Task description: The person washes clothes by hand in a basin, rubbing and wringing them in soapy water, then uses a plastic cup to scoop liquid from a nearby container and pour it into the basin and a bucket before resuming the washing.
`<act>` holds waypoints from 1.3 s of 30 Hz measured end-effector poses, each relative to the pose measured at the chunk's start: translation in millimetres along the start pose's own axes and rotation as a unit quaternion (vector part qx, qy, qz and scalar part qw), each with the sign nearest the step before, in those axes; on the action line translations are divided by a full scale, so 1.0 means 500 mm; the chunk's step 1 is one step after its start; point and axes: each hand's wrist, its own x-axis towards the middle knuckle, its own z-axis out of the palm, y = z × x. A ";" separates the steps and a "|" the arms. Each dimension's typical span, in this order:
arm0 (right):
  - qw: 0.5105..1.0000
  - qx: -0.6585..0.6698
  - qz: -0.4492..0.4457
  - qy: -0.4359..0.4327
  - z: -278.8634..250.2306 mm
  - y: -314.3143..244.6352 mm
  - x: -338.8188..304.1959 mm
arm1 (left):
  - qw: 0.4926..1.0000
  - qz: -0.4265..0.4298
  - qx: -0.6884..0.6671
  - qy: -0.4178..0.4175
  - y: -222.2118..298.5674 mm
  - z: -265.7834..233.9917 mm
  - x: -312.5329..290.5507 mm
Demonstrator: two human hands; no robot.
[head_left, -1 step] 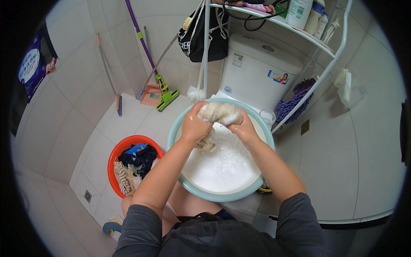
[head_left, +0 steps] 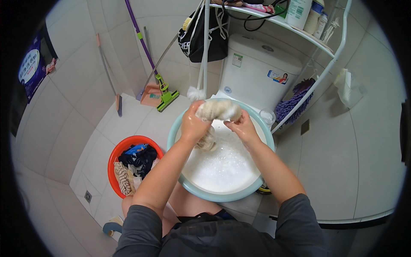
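Observation:
A bunched, wet cream-coloured cloth (head_left: pixel 219 110) with white suds on it stretches between my two hands, over the far half of a round basin (head_left: pixel 222 197) with a pale blue rim. My left hand (head_left: pixel 195 125) is closed round its left end, and a loose part of the cloth hangs beneath that hand toward the water. My right hand (head_left: pixel 243 127) grips the right end, fingers behind it and thumb bent in below. White foamy water (head_left: pixel 224 165) lies in the basin. Both hands look wet.
Left of the basin stands a red tub (head_left: pixel 112 173) of crumpled clothes. Beyond are a green-headed mop (head_left: pixel 167 96), a pink dustpan (head_left: pixel 150 95) and a broom (head_left: pixel 118 105). A white toilet (head_left: pixel 261 64) and a white rack (head_left: pixel 340 45) stand behind the basin. A slipper (head_left: pixel 112 226) lies lower left.
The cloth between my hands has shifted slightly left and arches a little more. The fingers of my right hand have moved a little on its end.

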 end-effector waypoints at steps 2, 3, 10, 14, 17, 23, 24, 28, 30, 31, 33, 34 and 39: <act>0.997 -0.048 -0.005 0.060 0.001 0.032 -0.023 | 0.998 -0.017 -0.010 0.064 -0.008 0.006 0.010; 0.990 -0.127 -0.054 0.040 0.010 0.041 -0.039 | 0.995 -0.027 -0.014 0.098 -0.010 0.008 0.015; 0.899 -0.359 -0.237 0.084 0.124 0.007 -0.079 | 0.951 -0.128 -0.252 0.124 0.056 0.049 -0.012; 0.960 -0.225 -0.160 0.052 0.128 -0.008 -0.058 | 0.909 -0.151 -0.382 0.068 0.065 0.043 -0.017; 0.973 -0.208 -0.100 0.017 0.123 -0.020 -0.054 | 0.934 -0.119 -0.332 0.064 0.060 0.037 -0.021; 0.942 -0.318 -0.050 -0.090 0.103 -0.012 -0.029 | 0.929 -0.101 -0.354 0.012 0.057 0.027 -0.028; 0.932 -0.343 -0.032 -0.111 0.100 -0.024 -0.029 | 0.930 -0.103 -0.353 0.004 0.055 0.026 -0.028; 0.915 -0.355 -0.009 -0.192 0.099 -0.020 -0.018 | 0.921 -0.119 -0.370 -0.019 0.051 0.022 -0.030; 0.907 -0.350 -0.020 -0.232 0.095 -0.018 -0.013 | 0.918 -0.128 -0.373 -0.035 0.047 0.018 -0.032; 0.903 -0.347 -0.025 -0.252 0.094 -0.018 -0.010 | 0.921 -0.130 -0.365 -0.047 0.044 0.013 -0.033; 0.900 -0.309 -0.017 -0.306 0.087 -0.012 -0.002 | 0.919 -0.132 -0.364 -0.070 0.040 0.009 -0.032; 0.898 -0.290 -0.013 -0.331 0.083 -0.008 0.001 | 0.915 -0.133 -0.372 -0.082 0.038 0.008 -0.032; 0.903 -0.236 0.024 -0.359 0.064 -0.009 0.015 | 0.851 -0.194 -0.462 -0.156 0.038 -0.004 -0.036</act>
